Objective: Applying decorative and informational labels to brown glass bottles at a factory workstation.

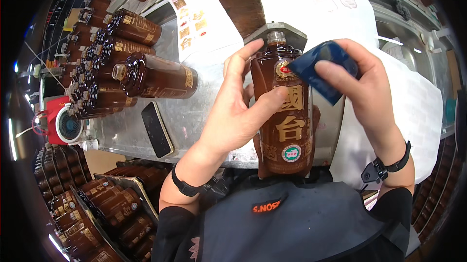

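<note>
A brown glass bottle with gold lettering and a red and gold emblem lies in front of me, its clear neck pointing away. My left hand is wrapped round its left side, with the thumb across the front lettering. Between the thumb and fingers of my right hand is a flat blue scraper. One corner of the scraper reaches the bottle's upper right shoulder by the emblem; whether it presses there I cannot tell. A grey angular metal piece sits behind the bottle's neck.
Several brown bottles are grouped on the metal table at the left, near a phone. A decal sheet lies at the back. White paper covers the right side. A small fan and crates of bottles are at far and lower left.
</note>
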### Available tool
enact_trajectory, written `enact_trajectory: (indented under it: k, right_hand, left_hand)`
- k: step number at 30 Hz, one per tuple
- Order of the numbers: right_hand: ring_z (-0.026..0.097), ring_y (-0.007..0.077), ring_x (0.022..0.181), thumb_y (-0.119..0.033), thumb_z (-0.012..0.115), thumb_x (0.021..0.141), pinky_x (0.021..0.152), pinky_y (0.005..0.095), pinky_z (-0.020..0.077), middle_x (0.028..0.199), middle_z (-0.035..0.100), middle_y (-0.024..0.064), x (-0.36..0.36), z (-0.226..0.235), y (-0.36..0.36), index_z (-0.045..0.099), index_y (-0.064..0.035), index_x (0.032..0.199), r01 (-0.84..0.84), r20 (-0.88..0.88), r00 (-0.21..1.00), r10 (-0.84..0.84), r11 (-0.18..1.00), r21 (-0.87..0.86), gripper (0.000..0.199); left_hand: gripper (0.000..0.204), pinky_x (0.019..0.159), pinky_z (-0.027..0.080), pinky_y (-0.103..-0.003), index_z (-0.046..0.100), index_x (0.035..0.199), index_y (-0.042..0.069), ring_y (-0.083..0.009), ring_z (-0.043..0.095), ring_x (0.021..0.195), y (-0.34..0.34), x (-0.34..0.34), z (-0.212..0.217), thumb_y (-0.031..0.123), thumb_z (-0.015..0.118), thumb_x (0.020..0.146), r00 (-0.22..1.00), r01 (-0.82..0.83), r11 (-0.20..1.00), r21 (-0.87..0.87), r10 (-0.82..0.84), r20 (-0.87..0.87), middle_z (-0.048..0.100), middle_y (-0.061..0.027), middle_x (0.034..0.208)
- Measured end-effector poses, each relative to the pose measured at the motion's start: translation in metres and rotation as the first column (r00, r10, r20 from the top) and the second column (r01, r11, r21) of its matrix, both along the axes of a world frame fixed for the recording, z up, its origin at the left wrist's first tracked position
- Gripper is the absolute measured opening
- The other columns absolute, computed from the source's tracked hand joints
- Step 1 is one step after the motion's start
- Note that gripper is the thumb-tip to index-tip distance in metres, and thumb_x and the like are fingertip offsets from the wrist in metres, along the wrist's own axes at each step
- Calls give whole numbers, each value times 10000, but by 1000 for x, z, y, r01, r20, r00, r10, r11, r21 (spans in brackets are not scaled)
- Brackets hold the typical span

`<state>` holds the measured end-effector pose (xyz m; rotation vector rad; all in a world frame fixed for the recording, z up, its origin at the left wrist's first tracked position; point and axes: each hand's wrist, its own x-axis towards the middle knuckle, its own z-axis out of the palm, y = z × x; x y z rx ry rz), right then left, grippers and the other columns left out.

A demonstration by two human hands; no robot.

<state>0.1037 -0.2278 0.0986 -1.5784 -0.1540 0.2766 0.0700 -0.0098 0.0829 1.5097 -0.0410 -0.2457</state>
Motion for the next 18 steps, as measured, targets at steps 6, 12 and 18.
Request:
enact_trajectory:
  k: [6, 12, 18]
  right_hand:
    - [611, 31, 789, -118, 724, 878, 717, 165, 473, 884, 683, -12, 5, 1, -7, 682, -10, 1040, 161, 46, 985, -163, 986, 48, 200]
    - [613, 38, 805, -95, 719, 881, 727, 168, 482, 911, 683, -3, -3, 2, 3, 675, -8, 1059, 112, 35, 993, -116, 989, 93, 202]
    - [611, 37, 793, -93, 726, 879, 709, 176, 489, 894, 680, -8, 0, -3, 5, 673, -7, 1036, 64, 65, 996, -66, 998, 28, 187]
  left_hand:
    - [667, 1004, 454, -325, 286, 1456, 7, -185, 502, 1222, 0, 5, -7, 92, 669, 916, 1000, 14, 1000, -14, -14, 13, 381, -123, 1365]
    - [634, 996, 452, -309, 304, 1432, -9, -164, 515, 1194, -9, 6, 2, 125, 666, 929, 999, -29, 994, -104, 24, -44, 511, -124, 1295]
    - [643, 997, 436, -288, 304, 1438, -14, -148, 516, 1178, -4, 2, -4, 110, 671, 925, 998, -12, 991, -132, 3, -68, 523, -118, 1286]
